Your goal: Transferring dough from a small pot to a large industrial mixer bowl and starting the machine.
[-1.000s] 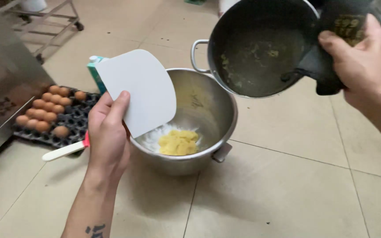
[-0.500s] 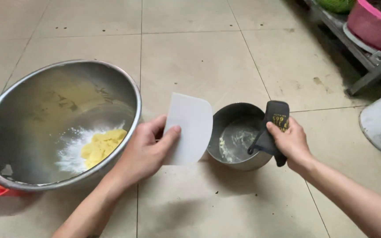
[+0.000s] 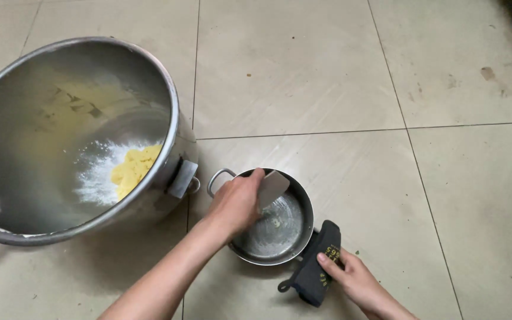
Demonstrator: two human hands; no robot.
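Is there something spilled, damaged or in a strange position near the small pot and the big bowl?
Nothing looks spilled or broken. The small pot and the large steel bowl both sit on the tiled floor, which is unusual. The left hand holds a white scraper inside the pot; the right hand rests on a dark cloth on its handle.

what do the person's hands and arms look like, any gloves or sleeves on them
Both are bare: no gloves, rings, watch or bracelet show. The left hand and its forearm are uncovered to the bottom frame edge, with no sleeve. The right hand is bare too, with short plain nails; only a little of its forearm shows, also without sleeve.
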